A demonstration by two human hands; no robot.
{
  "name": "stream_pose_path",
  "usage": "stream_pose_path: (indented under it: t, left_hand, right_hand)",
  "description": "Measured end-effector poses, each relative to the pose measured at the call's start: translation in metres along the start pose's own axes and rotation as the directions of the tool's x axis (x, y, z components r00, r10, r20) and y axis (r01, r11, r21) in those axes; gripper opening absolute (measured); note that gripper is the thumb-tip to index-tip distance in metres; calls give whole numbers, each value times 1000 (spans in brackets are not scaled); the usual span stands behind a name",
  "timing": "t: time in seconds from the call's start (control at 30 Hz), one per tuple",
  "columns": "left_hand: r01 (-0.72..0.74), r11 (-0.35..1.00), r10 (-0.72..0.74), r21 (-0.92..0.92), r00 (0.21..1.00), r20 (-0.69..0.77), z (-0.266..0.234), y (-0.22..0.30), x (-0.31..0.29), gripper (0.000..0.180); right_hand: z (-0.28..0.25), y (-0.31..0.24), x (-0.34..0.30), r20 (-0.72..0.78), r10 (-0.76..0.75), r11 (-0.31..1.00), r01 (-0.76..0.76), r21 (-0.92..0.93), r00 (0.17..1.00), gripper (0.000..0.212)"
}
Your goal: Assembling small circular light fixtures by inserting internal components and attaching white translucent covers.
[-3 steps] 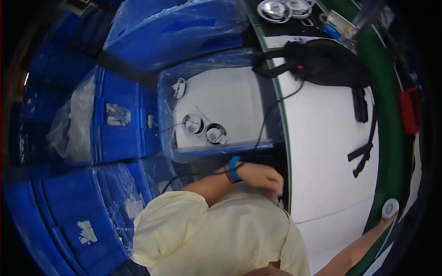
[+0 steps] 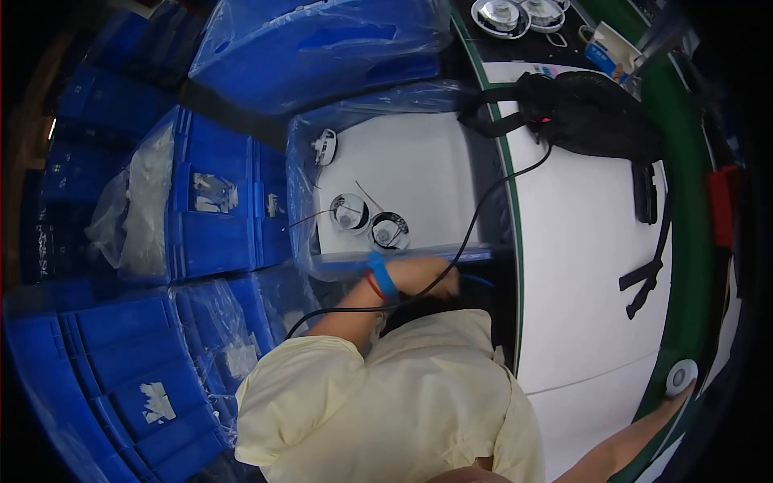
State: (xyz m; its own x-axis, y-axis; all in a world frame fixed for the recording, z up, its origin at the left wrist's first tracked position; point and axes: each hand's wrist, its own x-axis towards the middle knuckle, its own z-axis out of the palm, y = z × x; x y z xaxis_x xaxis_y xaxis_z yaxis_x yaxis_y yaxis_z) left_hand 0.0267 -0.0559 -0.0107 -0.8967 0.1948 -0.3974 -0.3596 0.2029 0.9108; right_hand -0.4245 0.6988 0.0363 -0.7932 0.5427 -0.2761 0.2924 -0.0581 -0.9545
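Note:
At the far lower right, my right hand (image 2: 679,400) is closed on the edge of a round white light fitting (image 2: 682,376), over the green strip of the workbench. My left hand (image 2: 433,278) is blurred by motion, low beside the near edge of a plastic-lined blue bin (image 2: 386,262); its fingers cannot be made out. It wears blue and red wristbands, and a black cable (image 2: 483,201) crosses in front of it. Inside the bin, on a white sheet, lie two round light fittings (image 2: 349,212) with thin wires, plus a white one (image 2: 324,148) on its side.
The white workbench (image 2: 588,314) runs along my right, bearing a black bag (image 2: 596,117) with straps. Behind it are shiny round fittings (image 2: 501,16) and an opened small box (image 2: 608,52). Blue crates (image 2: 213,197) stand stacked on my left. A red bin (image 2: 722,205) sits far right.
My left hand has swung left and away from me, from near the bench edge toward the bin. My right hand still holds the light fitting. The whole view has shifted slightly.

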Motion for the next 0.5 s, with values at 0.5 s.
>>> stream_pose_path:
  t: [0.5]
  left_hand:
    - [780,549,-641,-301,162,-750,-56,-158,-91,53]
  right_hand:
    - [397,35,-612,877,-74,409,788,461,-474,38]
